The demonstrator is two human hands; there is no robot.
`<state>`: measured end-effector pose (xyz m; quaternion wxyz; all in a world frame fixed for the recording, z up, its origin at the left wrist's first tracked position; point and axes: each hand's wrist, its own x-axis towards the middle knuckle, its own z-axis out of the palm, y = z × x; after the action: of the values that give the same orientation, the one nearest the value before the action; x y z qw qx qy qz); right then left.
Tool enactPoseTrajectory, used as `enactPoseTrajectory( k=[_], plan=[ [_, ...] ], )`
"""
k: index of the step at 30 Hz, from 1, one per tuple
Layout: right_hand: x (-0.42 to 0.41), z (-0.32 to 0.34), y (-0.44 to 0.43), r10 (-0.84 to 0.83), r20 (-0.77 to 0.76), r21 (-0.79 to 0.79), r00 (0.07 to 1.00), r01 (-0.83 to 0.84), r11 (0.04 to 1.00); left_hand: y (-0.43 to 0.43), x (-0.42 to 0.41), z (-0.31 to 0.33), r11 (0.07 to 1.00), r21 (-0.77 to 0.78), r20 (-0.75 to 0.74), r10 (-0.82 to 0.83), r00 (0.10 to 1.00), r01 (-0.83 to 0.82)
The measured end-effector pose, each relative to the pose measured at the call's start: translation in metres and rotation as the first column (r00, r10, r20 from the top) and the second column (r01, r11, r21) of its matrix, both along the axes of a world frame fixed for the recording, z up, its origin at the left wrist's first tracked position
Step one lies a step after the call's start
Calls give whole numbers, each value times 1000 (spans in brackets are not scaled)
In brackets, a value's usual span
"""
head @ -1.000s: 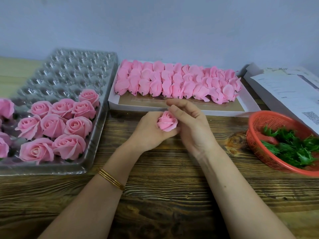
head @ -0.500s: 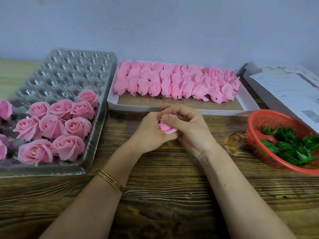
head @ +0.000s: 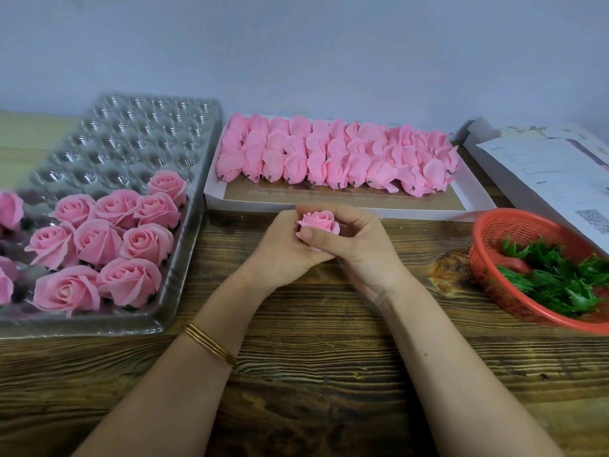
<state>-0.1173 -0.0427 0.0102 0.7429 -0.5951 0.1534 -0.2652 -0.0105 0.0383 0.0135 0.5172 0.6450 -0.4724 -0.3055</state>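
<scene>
Nearest the camera, in the lower half of the frame, two forearms converge over the dark wooden desk point(head: 329, 374), with thin gold bangles point(head: 211, 344) on the left wrist. At centre frame the left hand point(head: 280, 255) and right hand point(head: 362, 252) meet around a single pink rose point(head: 320, 222), held just above the desk with its face turned up. Each grip is closed on the flower. The left hand curls round its left side and underside, and the right thumb lies across the near side while the fingers curl behind, likely to press the outer petals into shape without crushing the centre. At left, a clear dimpled tray point(head: 138, 133) seats finished roses point(head: 99, 239) one to a cup, probably to stop them rubbing. At right, a red basket point(head: 514, 222) keeps green leaf pieces point(head: 560, 278) within easy reach. Farther back, a white box point(head: 346, 206) holds rows of unshaped buds point(head: 329, 159) lying on their sides, and papers point(head: 543, 166) lie at upper right.
</scene>
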Motion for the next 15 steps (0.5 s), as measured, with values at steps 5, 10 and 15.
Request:
enactPoseTrajectory(
  k=[5, 10, 15],
  plan=[
    [-1, -2, 0, -21, -36, -83, 999, 18, 996, 0, 0, 1, 1000, 7, 8, 16, 1000, -16],
    [-2, -1, 0, -41, -87, -153, 995, 27, 988, -1, 0, 0, 999, 7, 11, 36, 999, -36],
    [-2, 0, 0, -31, -134, -191, 991, 5, 982, 0, 2, -4, 998, 1, 53, 70, 996, -70]
  ],
)
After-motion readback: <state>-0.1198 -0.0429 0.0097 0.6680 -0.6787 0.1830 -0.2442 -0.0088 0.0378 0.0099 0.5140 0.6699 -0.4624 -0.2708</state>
